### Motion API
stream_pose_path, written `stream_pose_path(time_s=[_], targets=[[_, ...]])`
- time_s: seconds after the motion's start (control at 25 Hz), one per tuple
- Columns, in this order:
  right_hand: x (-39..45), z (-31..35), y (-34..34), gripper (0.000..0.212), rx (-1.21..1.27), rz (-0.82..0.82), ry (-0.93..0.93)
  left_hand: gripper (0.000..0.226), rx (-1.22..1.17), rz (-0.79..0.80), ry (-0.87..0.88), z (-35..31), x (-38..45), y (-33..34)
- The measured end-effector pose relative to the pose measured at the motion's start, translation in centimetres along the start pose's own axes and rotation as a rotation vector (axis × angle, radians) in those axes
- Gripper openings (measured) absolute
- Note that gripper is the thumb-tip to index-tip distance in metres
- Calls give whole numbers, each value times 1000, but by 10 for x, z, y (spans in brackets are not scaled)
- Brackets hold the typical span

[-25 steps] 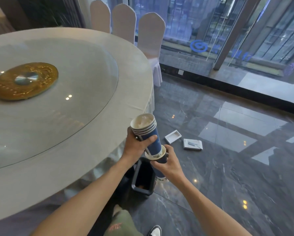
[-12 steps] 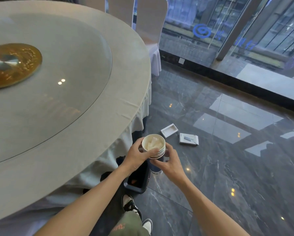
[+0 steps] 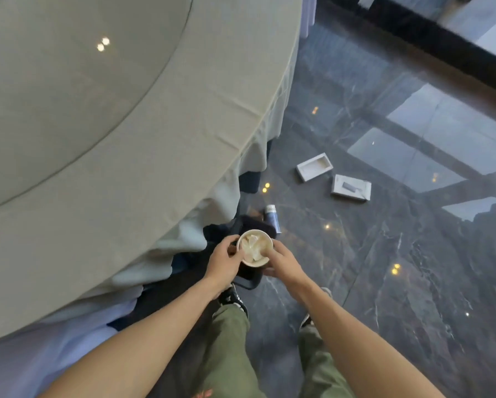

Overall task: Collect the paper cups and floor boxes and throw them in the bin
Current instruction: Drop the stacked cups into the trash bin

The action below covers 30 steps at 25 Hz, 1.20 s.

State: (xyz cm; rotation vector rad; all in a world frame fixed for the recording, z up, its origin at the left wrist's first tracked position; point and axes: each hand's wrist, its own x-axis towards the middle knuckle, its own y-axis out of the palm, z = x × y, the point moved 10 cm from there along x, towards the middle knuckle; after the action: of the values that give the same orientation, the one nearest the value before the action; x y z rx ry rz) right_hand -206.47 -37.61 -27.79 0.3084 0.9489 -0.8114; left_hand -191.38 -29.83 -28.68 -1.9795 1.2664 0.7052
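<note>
The step in hand is judged to be the drop of the cups into the bin; the left hand curls around the rim from 9 o'clock and the right hand closes on it from 3 o'clock, so both hands are pressed against the cups, with crumpled paper visible inside the top one; from above only the top rim shows, so the number of nested cups cannot be told. The cups sit directly above the dark bin, which stands on the floor at the edge of the tablecloth, between the table and the shoes. To do the drop well, keep the cups upright and centred over the opening; lower them close to the bin mouth before release, so the paper inside does not spill; open both hands together, so the cups do not tip against the bin wall. Count of remaining items: one cup lies on its side on the floor just beyond the bin at 12 o'clock; two boxes lie farther out at 1 o'clock, one open white tray and one flat box just beside it, apart from each other; one bin is present.
</note>
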Motion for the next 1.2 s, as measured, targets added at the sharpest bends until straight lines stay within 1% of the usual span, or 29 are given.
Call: stream_pose_path(time_s=[0.12, 0.16, 0.24, 0.32, 0.4, 0.56, 0.72, 0.8, 0.88, 0.96, 1.04, 1.12, 1.2], targets=[[63, -44, 15, 44, -58, 30, 63, 28, -33, -44, -148, 64, 46, 15], [79, -59, 19, 45, -86, 44, 91, 23, -34, -51, -183, 83, 57, 21], [101, -84, 27, 41, -115, 77, 167, 12, -25, -38, -261, 118, 76, 35], [120, -113, 34, 39, -108, 108, 257, 8, -37, -13, -342, 152, 93, 49], [131, -126, 38, 38, -95, 124, 295, 13, -43, 20, -391, 177, 106, 60], [146, -148, 45, 36, -96, 164, 346, 23, -100, 36, -464, 202, 116, 81], [138, -143, 41, 19, -42, 200, 357, 33, -148, 23, -459, 201, 113, 87], [127, -127, 15, 16, -54, 170, 342, 32, -124, -5, -440, 183, 107, 85], [121, -110, -18, 19, -113, 136, 300, 35, -65, -6, -404, 153, 98, 85], [109, -83, -63, 27, -215, 108, 224, 39, -5, -9, -345, 104, 82, 89], [96, -55, -109, 39, -379, 85, 126, 44, 74, -6, -279, 52, 67, 100], [74, -29, -159, 51, -516, 61, 56, 51, 174, -7, -209, 1, 49, 118], [47, -7, -208, 58, -625, 31, -5, 57, 291, -12, -125, -53, 24, 142]])
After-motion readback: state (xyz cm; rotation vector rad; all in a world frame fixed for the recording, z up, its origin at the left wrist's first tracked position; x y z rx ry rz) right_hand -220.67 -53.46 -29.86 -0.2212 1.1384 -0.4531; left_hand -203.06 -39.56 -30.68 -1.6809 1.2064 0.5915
